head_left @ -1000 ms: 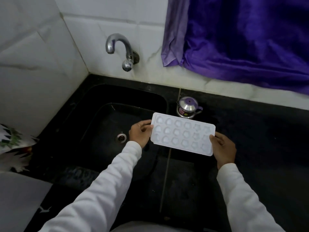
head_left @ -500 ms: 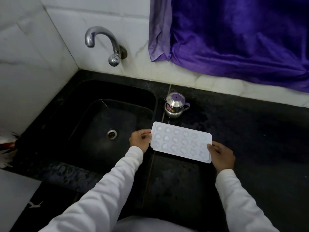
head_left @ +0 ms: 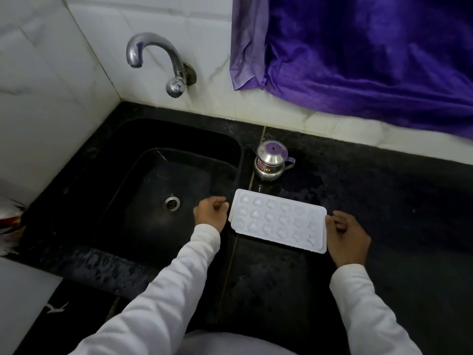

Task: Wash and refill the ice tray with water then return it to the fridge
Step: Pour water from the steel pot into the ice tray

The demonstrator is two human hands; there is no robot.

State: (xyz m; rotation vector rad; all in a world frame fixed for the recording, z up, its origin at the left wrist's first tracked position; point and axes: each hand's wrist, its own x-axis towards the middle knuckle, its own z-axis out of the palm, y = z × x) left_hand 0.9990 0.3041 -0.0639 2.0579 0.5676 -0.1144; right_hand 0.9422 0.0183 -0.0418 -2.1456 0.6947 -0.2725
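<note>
Ice tray, white and moulded with three rows of small cups, lies flat and cups-up on the black counter, just to the right of the black sink. Its long axis runs roughly from nine o'clock to three o'clock, tipped so that the right end sits a little nearer to me. My hands flank it, one at each short end, well apart from each other. The left hand hangs over the sink's right edge, fingers loosely curled on nothing, just beside the tray's left end with a thin gap showing. The right hand sits at the tray's right end, its fingertips at or against the rim; I cannot tell whether it pinches the edge or only rests beside it. From the tray, the drain lies at nine o'clock and the tap at about eleven o'clock, so I judge that washing calls for a move leftward and away, with the left hand nearer the basin. A small steel pot stands at twelve o'clock, near the tray's far edge.
</note>
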